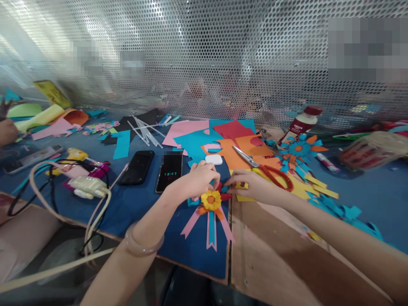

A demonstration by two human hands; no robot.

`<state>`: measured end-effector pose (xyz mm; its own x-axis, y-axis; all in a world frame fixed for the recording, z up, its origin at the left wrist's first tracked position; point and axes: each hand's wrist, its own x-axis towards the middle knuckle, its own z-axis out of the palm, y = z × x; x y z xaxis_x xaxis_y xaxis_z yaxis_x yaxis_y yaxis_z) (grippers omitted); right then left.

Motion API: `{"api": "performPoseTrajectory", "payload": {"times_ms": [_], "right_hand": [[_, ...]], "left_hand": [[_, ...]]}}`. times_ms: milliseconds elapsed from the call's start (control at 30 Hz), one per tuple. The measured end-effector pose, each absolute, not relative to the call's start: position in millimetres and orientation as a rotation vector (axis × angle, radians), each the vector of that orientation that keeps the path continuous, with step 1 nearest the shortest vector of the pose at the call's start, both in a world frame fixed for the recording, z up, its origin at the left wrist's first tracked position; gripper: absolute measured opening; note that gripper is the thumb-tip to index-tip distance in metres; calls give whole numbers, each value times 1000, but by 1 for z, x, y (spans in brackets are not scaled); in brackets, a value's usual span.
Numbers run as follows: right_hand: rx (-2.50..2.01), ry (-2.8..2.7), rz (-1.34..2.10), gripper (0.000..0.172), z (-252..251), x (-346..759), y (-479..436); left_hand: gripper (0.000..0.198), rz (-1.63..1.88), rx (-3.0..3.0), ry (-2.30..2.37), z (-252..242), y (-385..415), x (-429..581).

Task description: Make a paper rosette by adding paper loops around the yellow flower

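Note:
A paper rosette [211,200] lies near the table's front edge, with a yellow flower centre, red and blue petals and pink and blue ribbon tails. My left hand [198,182] is closed at its upper edge, fingers bent over the petals; the fingertips are partly hidden. From the right, my right hand [251,187] pinches a blue petal at the rosette's side. Just beyond my left hand lies a small white oval object [213,160]. Scissors [259,166] with red-orange handles rest on coloured paper beyond my right hand.
Two phones [137,168] and a tangle of cables [92,204] lie to the left. Paper sheets [194,142] spread ahead, below a perforated metal panel [216,55]. A bottle [299,125], a blue paper flower [298,148] and a tub [372,151] are on the right. Another person's hand [8,131] shows far left.

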<state>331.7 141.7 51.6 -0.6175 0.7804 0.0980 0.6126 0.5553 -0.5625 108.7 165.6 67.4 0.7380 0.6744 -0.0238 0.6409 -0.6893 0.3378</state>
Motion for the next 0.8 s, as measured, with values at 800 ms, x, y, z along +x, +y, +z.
{"api": "performPoseTrajectory", "payload": {"times_ms": [800], "right_hand": [[-1283, -2225, 426, 26, 50, 340, 134]], "left_hand": [[14, 657, 2507, 1232, 84, 165, 111]]}}
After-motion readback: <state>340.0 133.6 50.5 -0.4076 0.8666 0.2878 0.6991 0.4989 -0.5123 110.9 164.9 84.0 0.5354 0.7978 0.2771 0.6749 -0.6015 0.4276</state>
